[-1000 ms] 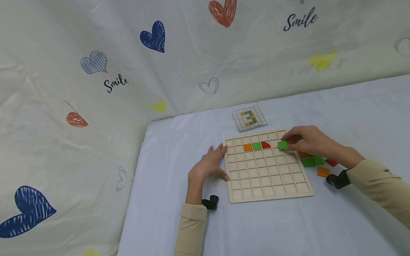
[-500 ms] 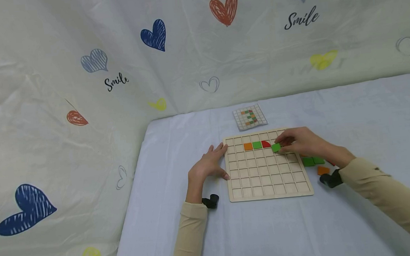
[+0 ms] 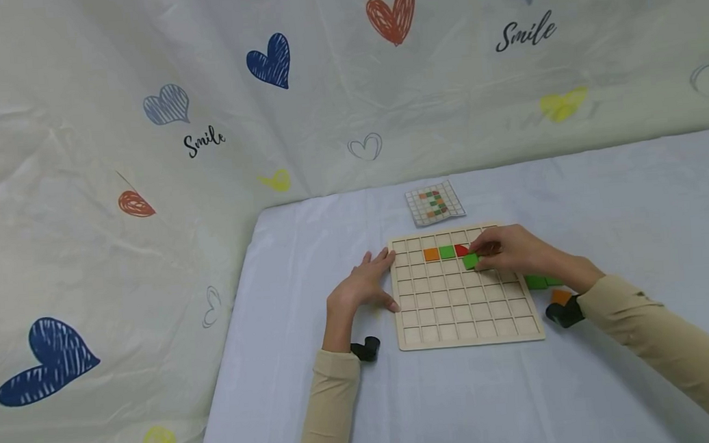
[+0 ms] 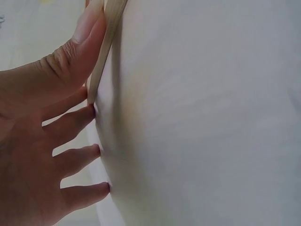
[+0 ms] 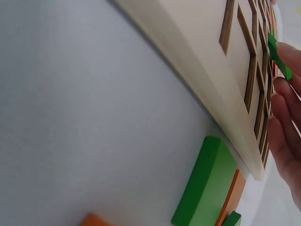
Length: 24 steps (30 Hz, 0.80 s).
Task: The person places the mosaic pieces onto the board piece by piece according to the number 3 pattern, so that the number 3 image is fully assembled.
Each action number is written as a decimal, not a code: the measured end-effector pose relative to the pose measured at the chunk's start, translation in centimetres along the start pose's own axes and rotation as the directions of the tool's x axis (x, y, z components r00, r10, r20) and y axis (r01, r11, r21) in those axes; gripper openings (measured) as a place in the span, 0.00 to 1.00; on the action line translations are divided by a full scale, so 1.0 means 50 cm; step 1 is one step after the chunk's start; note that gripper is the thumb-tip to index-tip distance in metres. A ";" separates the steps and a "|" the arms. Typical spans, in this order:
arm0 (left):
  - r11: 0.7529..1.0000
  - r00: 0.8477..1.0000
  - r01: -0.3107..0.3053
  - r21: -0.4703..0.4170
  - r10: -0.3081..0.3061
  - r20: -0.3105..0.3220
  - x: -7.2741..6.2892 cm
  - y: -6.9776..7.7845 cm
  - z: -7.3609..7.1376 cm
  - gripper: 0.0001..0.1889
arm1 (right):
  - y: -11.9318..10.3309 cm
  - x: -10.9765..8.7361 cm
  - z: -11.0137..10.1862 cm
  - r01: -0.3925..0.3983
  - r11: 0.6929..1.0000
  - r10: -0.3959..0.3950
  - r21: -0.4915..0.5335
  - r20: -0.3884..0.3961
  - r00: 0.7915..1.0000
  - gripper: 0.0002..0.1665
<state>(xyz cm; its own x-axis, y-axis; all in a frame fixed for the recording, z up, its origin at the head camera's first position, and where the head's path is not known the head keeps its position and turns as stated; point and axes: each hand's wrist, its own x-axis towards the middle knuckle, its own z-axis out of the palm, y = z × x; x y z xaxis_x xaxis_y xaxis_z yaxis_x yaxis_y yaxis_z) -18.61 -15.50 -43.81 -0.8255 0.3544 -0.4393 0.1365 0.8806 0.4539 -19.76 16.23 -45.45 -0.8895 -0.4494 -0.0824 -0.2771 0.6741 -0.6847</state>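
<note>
A wooden grid board (image 3: 446, 297) lies on the white-covered table. In its second row from the back sit an orange square tile (image 3: 431, 254), a green square tile (image 3: 447, 252) and a red rounded tile (image 3: 461, 250). My right hand (image 3: 511, 252) pinches another green square tile (image 3: 470, 261) between thumb and fingers, just in front of the red one; the right wrist view shows this green tile (image 5: 278, 56) tilted close over the grid. My left hand (image 3: 364, 286) rests at the board's left edge, fingers spread and straight, thumb (image 4: 82, 42) against the wooden side.
Beyond the board lies a small card (image 3: 435, 203) printed with a grid pattern of coloured squares. Right of the board are loose green tiles (image 3: 536, 282) and an orange tile (image 3: 561, 297), partly behind the right arm. A heart-printed cloth (image 3: 321, 100) hangs behind the table.
My right hand has moved left over the board, carrying the green tile from near the right edge to just in front of the red tile. The left hand stays at the board's edge.
</note>
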 end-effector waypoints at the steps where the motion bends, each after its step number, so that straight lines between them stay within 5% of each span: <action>1: 1.000 1.000 0.001 0.002 -0.001 0.001 0.001 -0.001 0.001 0.60 | 0.001 0.001 0.001 0.002 1.000 -0.002 0.001 0.001 1.000 0.19; 24: 1.000 1.000 0.014 -0.007 -0.014 -0.004 -0.002 0.005 0.000 0.59 | 0.000 0.007 0.011 0.045 0.998 -0.044 -0.041 0.014 0.999 0.18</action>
<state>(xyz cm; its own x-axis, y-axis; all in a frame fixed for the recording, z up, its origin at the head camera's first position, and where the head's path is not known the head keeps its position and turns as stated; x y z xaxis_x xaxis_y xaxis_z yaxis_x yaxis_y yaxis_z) -18.52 -15.31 -43.64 -0.8296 0.3410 -0.4422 0.1213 0.8830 0.4535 -19.89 15.73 -45.87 -0.8714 -0.4867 -0.0621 -0.3312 0.6769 -0.6573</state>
